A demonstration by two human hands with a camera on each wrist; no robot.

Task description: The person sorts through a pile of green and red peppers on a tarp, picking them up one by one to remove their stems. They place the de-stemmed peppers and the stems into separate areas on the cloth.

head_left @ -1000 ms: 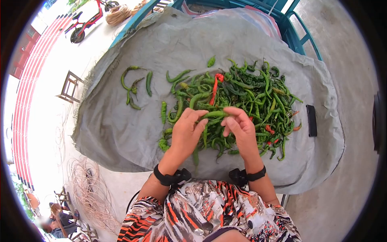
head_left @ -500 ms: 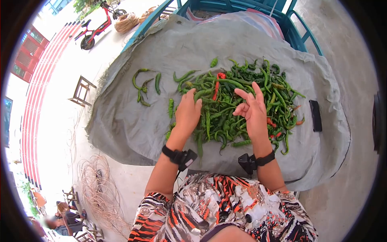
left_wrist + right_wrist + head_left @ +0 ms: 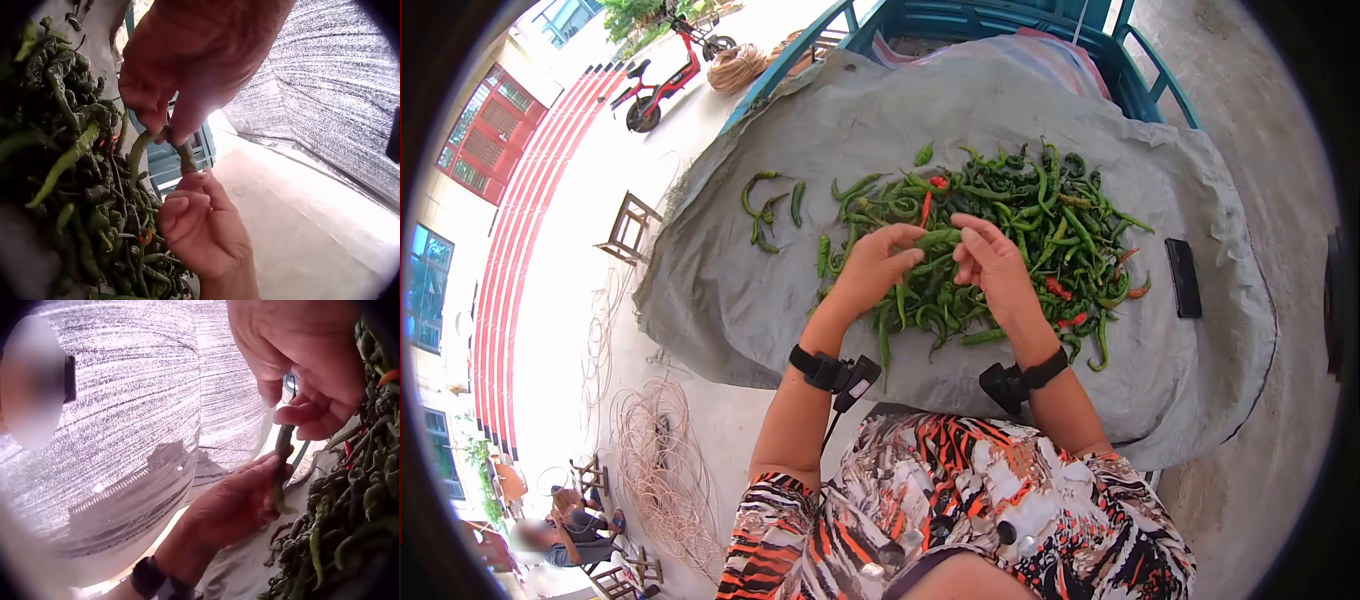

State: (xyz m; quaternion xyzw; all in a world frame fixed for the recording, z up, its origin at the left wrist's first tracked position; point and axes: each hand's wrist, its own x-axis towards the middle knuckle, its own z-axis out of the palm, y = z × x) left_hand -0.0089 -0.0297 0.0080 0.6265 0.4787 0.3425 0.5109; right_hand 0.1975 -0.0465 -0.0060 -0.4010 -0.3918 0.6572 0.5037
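Above the pile of chili peppers [image 3: 1030, 215], my left hand [image 3: 875, 265] pinches one green chili pepper [image 3: 938, 238] between thumb and fingers. My right hand [image 3: 997, 270] has its fingertips on the other end of that pepper. In the left wrist view the pepper [image 3: 186, 156] bends, running from the left hand's fingertips to the right hand's. From the right wrist, the pepper's dark upper end [image 3: 284, 440] meets the right fingers, while the left hand [image 3: 234, 497] grips it lower down. Mostly green, the pile has a few red peppers [image 3: 1058, 288] in it.
A grey cloth [image 3: 730, 290] lies under the peppers. Several green peppers [image 3: 752, 205] lie apart at the left, and a black phone [image 3: 1183, 278] rests at the right. Behind is a blue cart bed [image 3: 1145, 90]. A wooden stool [image 3: 628, 228] and coiled strands [image 3: 665, 470] are on the ground.
A second ago both hands were at a green pepper. Half a second ago they were apart, the right hand raised with fingers spread. Now they are together again at a pepper over the pile.
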